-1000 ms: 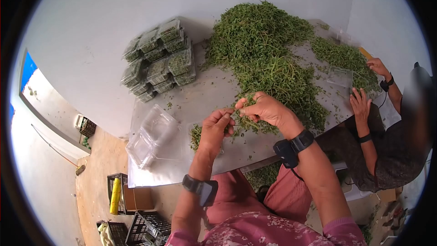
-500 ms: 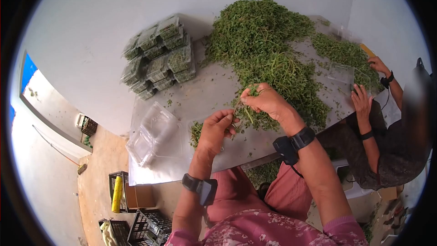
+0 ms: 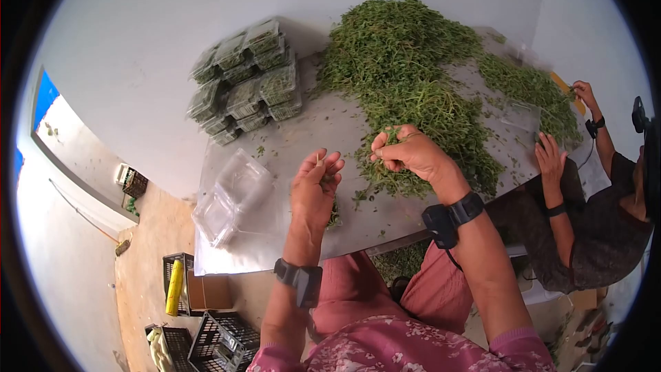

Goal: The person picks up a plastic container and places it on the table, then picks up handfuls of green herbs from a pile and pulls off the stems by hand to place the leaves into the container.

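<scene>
My right hand (image 3: 415, 155) is closed around a small green herb sprig (image 3: 391, 136), in front of the near edge of a large heap of cut herb stems (image 3: 413, 62). My left hand (image 3: 317, 186) is turned palm up over the table with its fingers apart and slightly curled. A pale bit shows by its fingertips, too small to make out. Behind that hand, a little greenery (image 3: 334, 217) is partly hidden. To the left of it lies an open clear plastic clamshell box (image 3: 241, 179).
Filled clamshell boxes (image 3: 244, 96) are stacked at the table's back left. On the right, a co-worker's hands (image 3: 551, 158) are beside a smaller herb pile (image 3: 530, 93). Black crates (image 3: 224, 344) and a yellow roll (image 3: 175, 288) are on the floor at left.
My left hand has come away from the right, turning palm up and loosening its pinch on the stem. My right hand keeps its sprig. The co-worker's far hand has shifted slightly.
</scene>
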### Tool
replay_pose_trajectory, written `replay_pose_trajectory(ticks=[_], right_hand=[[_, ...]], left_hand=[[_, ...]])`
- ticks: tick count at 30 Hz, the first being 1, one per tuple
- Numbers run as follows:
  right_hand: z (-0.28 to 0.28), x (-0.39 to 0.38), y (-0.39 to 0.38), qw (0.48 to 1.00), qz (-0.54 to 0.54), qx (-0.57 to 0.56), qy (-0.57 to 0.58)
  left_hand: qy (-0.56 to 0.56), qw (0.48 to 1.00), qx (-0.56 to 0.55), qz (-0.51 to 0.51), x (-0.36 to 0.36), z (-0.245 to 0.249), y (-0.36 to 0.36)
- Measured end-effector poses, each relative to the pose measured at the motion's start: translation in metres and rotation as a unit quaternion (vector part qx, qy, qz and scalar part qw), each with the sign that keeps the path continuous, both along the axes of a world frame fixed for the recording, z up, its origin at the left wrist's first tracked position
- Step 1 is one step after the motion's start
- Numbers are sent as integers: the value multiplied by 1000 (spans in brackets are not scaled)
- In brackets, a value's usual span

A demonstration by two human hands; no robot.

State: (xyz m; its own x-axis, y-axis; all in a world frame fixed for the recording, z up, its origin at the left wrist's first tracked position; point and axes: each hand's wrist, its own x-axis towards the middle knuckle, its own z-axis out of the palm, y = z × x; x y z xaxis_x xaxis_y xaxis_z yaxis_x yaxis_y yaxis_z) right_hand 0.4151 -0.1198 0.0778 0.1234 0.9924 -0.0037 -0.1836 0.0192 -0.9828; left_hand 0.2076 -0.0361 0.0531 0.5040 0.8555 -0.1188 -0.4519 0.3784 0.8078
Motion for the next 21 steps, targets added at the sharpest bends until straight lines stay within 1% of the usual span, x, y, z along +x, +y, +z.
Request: replay_pose_trajectory(ticks=[4, 8, 11, 16, 21], right_hand=[[3, -4, 0, 996, 51, 24, 70], [2, -4, 1, 994, 60, 18, 86], [1, -4, 2, 995, 49, 17, 90], [0, -3, 2, 995, 21, 24, 97], [-2, -1, 2, 997, 15, 32, 67]], left_hand=[[25, 999, -3, -46, 7, -6, -5], [65, 991, 16, -113, 10, -4, -13], [65, 987, -1, -150, 10, 0, -19], [74, 983, 27, -167, 11, -7, -21], [100, 978, 56, -172, 11, -1, -23]])
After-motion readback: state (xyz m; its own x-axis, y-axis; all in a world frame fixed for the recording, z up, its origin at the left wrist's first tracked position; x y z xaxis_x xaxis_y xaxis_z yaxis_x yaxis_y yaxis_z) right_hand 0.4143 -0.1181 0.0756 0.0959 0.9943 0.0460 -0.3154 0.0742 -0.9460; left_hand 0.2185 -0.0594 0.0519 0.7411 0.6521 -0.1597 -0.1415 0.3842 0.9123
